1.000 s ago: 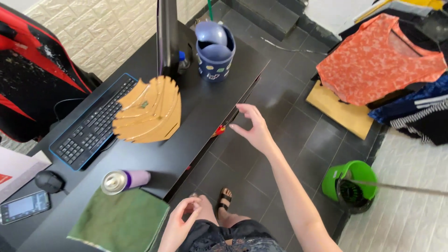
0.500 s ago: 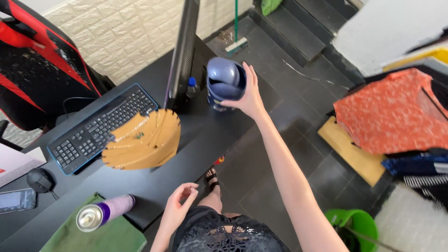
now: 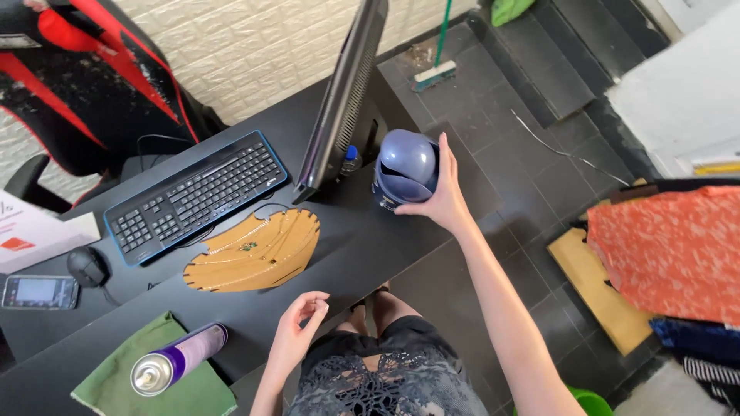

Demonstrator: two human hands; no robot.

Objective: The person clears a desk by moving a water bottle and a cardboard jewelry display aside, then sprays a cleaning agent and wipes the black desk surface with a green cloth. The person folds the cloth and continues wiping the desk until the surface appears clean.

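My right hand (image 3: 441, 192) is wrapped around a dark blue lidded container (image 3: 404, 167) that stands on the black desk (image 3: 354, 254) next to the monitor (image 3: 340, 100). My left hand (image 3: 299, 333) hovers with loosely curled fingers at the desk's near edge and holds nothing. In front of it lies a tan wooden slatted piece (image 3: 256, 249). A purple spray can (image 3: 176, 360) lies on a green cloth (image 3: 146, 381) at the lower left.
A black keyboard (image 3: 196, 196), a mouse (image 3: 87, 266) and a phone (image 3: 38, 292) sit on the desk's left part. A small blue-capped bottle (image 3: 351, 159) stands behind the container. A red and black chair (image 3: 92, 85) is behind the desk; clothes (image 3: 678, 254) lie on the floor at right.
My right hand reached from the desk's edge to the blue container and closed on it. The view swung toward the desk. My left hand stayed near my lap.
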